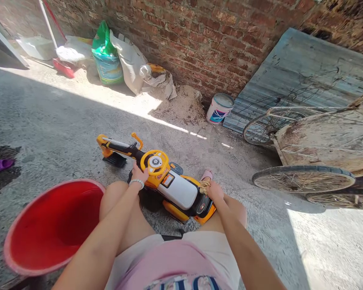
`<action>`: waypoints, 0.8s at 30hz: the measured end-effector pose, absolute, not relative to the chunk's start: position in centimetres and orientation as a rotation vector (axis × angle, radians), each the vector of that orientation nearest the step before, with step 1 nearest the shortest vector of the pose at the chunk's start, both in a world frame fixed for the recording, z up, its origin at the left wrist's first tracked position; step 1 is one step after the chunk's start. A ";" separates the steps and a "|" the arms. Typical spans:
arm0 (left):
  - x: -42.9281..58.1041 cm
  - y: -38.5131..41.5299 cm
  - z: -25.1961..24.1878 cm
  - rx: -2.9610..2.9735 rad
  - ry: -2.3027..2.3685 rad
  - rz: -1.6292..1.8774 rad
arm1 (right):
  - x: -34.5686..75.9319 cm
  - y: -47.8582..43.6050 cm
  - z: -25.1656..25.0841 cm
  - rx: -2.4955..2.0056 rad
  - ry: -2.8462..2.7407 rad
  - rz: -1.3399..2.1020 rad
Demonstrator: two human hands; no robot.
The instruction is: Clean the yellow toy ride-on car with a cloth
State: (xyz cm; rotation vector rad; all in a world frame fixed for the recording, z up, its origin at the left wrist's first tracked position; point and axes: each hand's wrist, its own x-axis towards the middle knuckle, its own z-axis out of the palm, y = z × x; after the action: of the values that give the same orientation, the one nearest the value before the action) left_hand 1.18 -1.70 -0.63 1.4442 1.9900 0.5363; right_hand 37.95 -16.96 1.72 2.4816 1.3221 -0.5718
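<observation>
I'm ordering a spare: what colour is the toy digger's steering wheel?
The steering wheel is yellow with a white hub, best seen in the head view.

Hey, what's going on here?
A person with bent knees is handling a yellow toy excavator on the floor. The left hand is at its front, beside the steering wheel; the right hand holds a yellowish cloth at its rear end. A red bucket is at the person's left.
</observation>
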 end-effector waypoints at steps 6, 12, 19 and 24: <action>1.9 -2.9 0.0 1.877 1.882 0.423 | 34.7 -19.8 0.8 2.090 1.579 -0.298; 1.3 -2.9 -0.6 1.926 1.803 0.312 | 31.3 -24.6 -0.4 1.685 1.853 -0.302; 1.4 -3.3 -0.8 2.032 1.826 0.233 | 32.4 -18.8 -0.4 1.738 1.789 -0.536; 1.2 -3.3 -1.7 2.102 1.747 0.227 | 33.8 -12.1 -2.5 2.047 1.698 -0.522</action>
State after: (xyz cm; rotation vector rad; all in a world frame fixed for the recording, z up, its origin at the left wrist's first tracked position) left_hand 1.16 -3.28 -1.68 2.1022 1.7466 0.2267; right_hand 33.78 -12.06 -2.50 2.0468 1.6980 -0.5216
